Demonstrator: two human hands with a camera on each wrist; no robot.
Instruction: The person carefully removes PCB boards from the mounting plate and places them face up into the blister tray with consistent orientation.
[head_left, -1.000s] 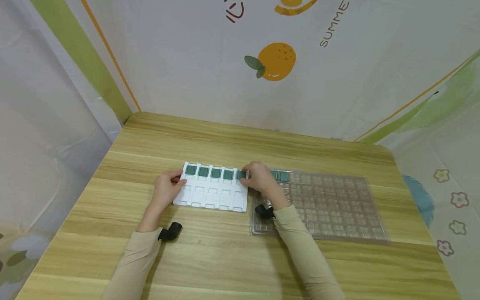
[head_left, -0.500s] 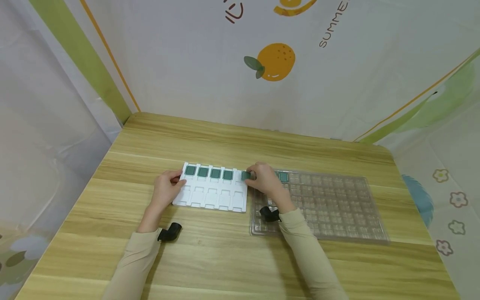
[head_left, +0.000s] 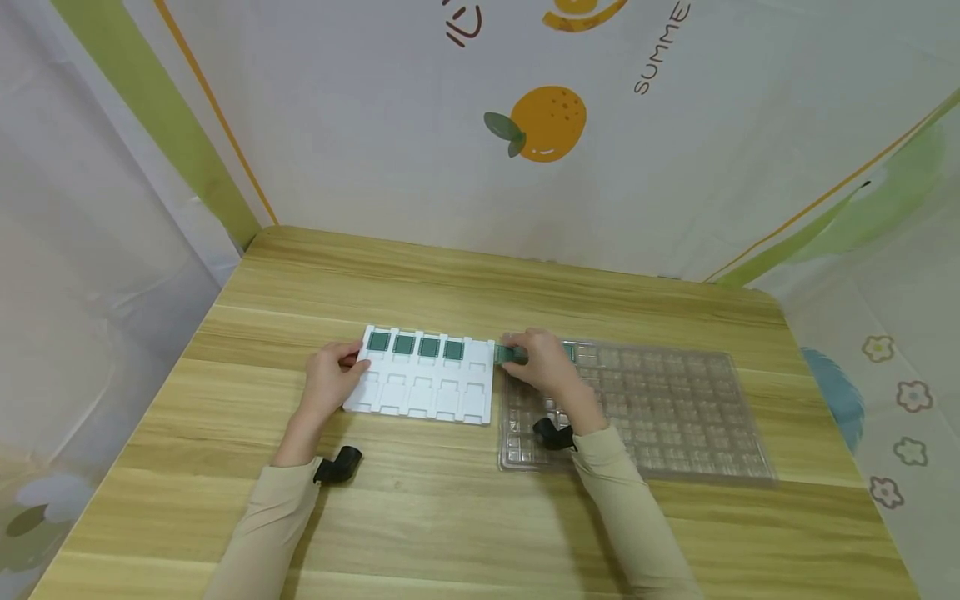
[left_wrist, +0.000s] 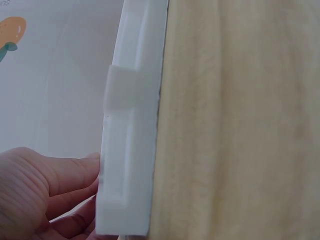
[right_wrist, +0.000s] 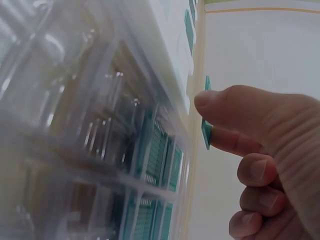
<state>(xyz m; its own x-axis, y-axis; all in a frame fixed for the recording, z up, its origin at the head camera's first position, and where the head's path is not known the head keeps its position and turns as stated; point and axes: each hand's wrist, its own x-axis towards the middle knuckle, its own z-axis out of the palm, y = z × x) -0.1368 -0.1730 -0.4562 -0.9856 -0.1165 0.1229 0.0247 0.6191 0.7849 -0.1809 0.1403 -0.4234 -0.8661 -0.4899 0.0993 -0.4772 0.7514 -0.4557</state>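
In the head view my left hand grips the left edge of a white plastic tray, thumb on the near face. Seen from the left wrist, the thumb presses the tray's edge and the fingers curl behind it. Several green square chips lie in the tray's back row, whose rightmost pocket is bare. My right hand pinches another green chip between thumb and index finger, its other fingers curled. That chip is above the left back corner of a clear plastic tray, just right of the white one.
More green chips sit in the clear tray's back-left pockets, partly hidden by the right hand in the head view. Black wrist cameras are strapped to both sleeves. The wooden table ends at a printed curtain behind.
My right hand has lifted the chip out of the white tray's back-right pocket and carried it right, to the clear tray's corner. The left hand keeps its hold on the white tray.
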